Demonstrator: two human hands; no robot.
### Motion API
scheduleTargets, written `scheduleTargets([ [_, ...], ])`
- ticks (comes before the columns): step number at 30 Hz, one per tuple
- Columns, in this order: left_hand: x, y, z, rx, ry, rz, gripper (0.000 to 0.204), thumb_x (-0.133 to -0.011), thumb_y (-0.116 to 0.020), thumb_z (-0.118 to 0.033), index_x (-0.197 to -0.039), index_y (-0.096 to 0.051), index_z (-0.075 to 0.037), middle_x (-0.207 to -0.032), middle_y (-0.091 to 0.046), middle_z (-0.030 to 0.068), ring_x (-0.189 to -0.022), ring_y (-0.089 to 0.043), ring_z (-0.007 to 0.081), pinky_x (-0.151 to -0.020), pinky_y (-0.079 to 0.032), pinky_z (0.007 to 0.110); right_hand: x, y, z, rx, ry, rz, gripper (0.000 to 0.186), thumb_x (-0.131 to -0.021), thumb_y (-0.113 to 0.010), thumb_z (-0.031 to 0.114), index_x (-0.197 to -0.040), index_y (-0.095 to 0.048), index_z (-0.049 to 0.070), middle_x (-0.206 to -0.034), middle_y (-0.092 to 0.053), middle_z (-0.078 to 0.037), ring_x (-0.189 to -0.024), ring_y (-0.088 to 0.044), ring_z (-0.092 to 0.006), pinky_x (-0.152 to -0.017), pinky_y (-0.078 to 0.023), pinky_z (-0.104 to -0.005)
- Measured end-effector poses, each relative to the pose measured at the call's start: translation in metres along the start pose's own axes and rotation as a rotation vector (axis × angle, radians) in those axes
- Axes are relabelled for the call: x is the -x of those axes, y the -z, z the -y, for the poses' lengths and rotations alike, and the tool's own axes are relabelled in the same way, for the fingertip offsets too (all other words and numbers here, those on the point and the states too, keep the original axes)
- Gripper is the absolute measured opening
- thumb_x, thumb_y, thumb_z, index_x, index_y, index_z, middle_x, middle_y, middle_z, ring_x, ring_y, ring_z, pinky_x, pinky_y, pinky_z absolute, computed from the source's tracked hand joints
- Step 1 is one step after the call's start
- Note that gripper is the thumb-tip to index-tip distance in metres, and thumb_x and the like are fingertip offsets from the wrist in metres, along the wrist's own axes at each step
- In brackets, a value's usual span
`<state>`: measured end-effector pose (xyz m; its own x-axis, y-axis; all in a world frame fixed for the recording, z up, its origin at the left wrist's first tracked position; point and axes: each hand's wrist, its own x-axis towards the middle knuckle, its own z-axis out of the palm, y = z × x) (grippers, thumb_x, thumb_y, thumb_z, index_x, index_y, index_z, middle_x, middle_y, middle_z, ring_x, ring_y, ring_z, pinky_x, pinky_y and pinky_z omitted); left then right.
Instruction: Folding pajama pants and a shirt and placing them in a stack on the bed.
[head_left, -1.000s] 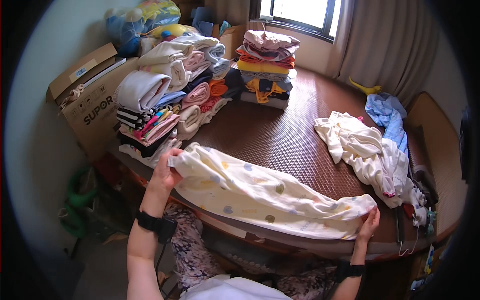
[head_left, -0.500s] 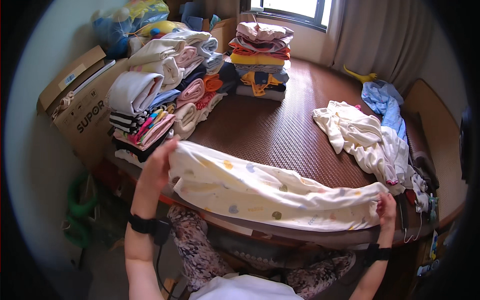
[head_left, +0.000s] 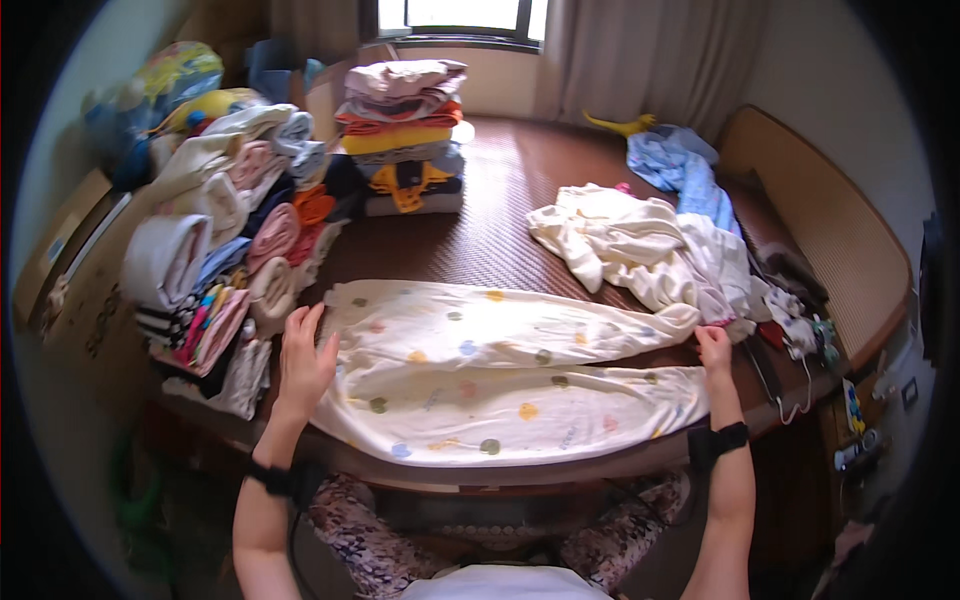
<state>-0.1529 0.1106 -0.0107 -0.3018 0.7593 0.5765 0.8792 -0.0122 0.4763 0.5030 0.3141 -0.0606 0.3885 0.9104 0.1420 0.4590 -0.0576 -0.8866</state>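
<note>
Cream pants [head_left: 470,385] printed with small coloured hearts lie spread along the front of the bed, the waist to the left and the two legs reaching right. My left hand [head_left: 306,362] rests by the waist edge, fingers apart and gripping nothing. At the other end, my right hand [head_left: 714,350] is closed on the cuff of the farther leg. The nearer leg's cuff lies loose just below that hand.
Folded clothes [head_left: 270,235] are heaped at the left, with a tall folded stack [head_left: 405,140] behind. Rumpled cream garments [head_left: 620,240] and a light blue one [head_left: 680,170] lie right. A cardboard box [head_left: 100,270] stands far left; a cable [head_left: 800,390] hangs at the right edge.
The pants, held stretched between both hands and bunched lengthwise before, now lie flat with the legs apart. My left hand has let go of the waist. The view has swung right.
</note>
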Motion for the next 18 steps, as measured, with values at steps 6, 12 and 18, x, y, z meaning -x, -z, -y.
scheduleTargets([
  [6, 0.033, 0.005, -0.070, 0.387, -0.364, 0.528, 0.038, -0.077, -0.076, -0.024, -0.111, -0.063, -0.011, -0.127, -0.053, 0.0163, -0.124, -0.047, 0.0376, -0.104, -0.035, 0.048, 0.023, -0.026, 0.031, -0.159, 0.062, 0.038, 0.043, -0.083, -0.075, 0.030, -0.115, -0.058, 0.008, -0.089, -0.063, 0.000, -0.071, -0.056, -0.0091, -0.060, -0.045, -0.0238],
  [12, 0.058, 0.010, -0.061, 0.330, -0.388, 0.797, 0.022, -0.075, -0.080, -0.030, -0.086, -0.067, -0.017, -0.127, -0.059, -0.0027, -0.141, -0.031, 0.0331, -0.111, -0.002, 0.066, 0.023, -0.015, 0.031, -0.120, 0.176, 0.237, 0.017, -0.084, -0.072, 0.020, -0.093, -0.062, 0.008, -0.077, -0.058, 0.005, -0.066, -0.049, -0.0042, -0.058, -0.040, -0.0216],
  [18, 0.042, 0.070, -0.055, 0.408, -0.232, 1.235, 0.007, -0.079, -0.076, -0.015, -0.084, -0.071, -0.012, -0.103, -0.070, -0.0021, -0.124, -0.052, 0.0214, -0.111, -0.019, 0.056, 0.046, 0.013, 0.047, -0.473, 0.050, 0.261, 0.012, -0.087, -0.065, 0.015, -0.079, -0.058, 0.012, -0.073, -0.057, 0.005, -0.064, -0.051, -0.0029, -0.061, -0.043, -0.0212],
])
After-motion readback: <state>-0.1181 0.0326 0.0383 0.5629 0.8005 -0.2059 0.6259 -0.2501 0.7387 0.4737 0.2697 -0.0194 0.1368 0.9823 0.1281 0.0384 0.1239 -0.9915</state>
